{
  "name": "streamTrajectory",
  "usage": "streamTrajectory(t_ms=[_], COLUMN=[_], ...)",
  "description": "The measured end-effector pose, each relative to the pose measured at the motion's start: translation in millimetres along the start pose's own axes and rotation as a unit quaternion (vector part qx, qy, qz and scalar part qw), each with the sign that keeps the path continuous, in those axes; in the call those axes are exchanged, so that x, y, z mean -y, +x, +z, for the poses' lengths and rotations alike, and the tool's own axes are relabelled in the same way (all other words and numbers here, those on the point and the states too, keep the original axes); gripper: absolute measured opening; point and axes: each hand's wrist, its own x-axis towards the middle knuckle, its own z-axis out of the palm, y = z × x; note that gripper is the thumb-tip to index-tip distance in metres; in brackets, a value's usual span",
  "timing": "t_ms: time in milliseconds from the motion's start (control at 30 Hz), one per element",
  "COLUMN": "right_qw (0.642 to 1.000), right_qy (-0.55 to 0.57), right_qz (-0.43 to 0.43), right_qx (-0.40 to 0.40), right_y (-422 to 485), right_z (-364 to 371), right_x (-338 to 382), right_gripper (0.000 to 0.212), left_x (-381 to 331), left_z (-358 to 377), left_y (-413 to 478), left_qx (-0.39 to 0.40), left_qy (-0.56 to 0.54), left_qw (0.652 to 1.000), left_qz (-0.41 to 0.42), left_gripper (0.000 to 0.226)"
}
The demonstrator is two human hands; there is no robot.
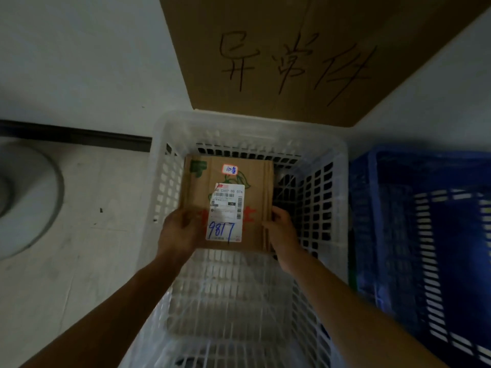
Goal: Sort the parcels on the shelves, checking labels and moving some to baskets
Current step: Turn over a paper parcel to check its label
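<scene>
Brown parcel (pixel 198 191) x1 btwn L hand (pixel 179 231), R hand (pixel 282 229), in white basket (pixel 249 124) x1

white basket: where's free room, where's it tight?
Bare mesh floor in the white basket, on the near side of the parcel. There is a narrow gap between parcel and right wall, where the right hand grips. The left hand crowds the left wall.

Parcel (pixel 255 187): brown carton, white label (pixel 225 216) inked 9817, face-up between fingers (pixel 187 217) of left hand (pixel 178 232), right hand (pixel 281 229); seemingly inside white basket (pixel 249 123).
</scene>
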Motion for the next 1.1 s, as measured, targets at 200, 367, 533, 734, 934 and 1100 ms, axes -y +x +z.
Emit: streamTrajectory(t_ms=[200, 367, 533, 734, 934, 1100], right_qw=[1.000, 0.999, 0.995, 0.995, 0.994, 0.992], right_qy=[0.011, 0.030, 0.094, 0.100, 0.097, 0.104], right_qz=[-0.012, -0.018, 0.000, -0.009, -0.045, -0.069], right_qx=[0.026, 0.014, 0.041, 0.016, 0.015, 0.007], right_y=[-5.8, -79.6, -242.2, -362.4, -474.0, -534.7], right_z=[11.7, 2.6, -32.7, -44.4, -59.0, -73.6], right_x=[12.3, 59.4, 157.4, 208.3, 226.9, 217.0], right_gripper=[0.036, 0.039, 0.049, 0.054, 0.059, 0.130], left_x=[-4.1, -52.9, -149.6, -204.8, -234.4, -240.3], left_z=[2.8, -23.0, -102.3, -168.9, -228.1, -245.2], left_y=[-4.4, -47.5, -157.2, -252.7, -349.8, -405.9], left_qx=[0.008, -0.010, 0.032, 0.070, 0.073, 0.090], left_qy=[-0.045, -0.095, -0.110, -0.124, -0.139, -0.129], left_qw=[0.997, 0.995, 0.993, 0.989, 0.987, 0.987], left_qz=[0.061, 0.028, 0.036, 0.026, 0.032, 0.023], left_gripper=[0.033, 0.034, 0.019, 0.034, 0.054, 0.053])
